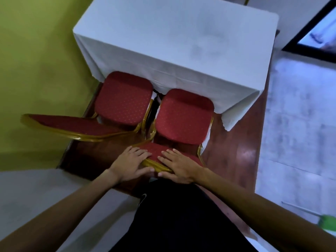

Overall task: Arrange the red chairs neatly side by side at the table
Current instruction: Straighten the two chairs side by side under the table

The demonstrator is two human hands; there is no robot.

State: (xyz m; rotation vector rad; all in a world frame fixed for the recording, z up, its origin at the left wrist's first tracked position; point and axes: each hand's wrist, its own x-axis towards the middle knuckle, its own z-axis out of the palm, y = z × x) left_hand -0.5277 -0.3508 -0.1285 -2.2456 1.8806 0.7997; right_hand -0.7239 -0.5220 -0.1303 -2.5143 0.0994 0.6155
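Both hands clamp the near red chair's backrest (160, 157); the left hand (131, 163) wraps its gold top rail. The right hand (179, 167) grips beside it, fingers spread over the red fabric.

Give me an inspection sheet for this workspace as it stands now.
Surface: table under a white tablecloth, top bare.
Job's things: left red padded chair with gold metal frame and right red chair, side by side, seats at the table edge; the left one sits further in.
Clutter: nothing seen.
Hands: left hand and right hand both grip the right chair's backrest top.
Cables: nothing seen.
Surroundings: green wall, wooden floor.
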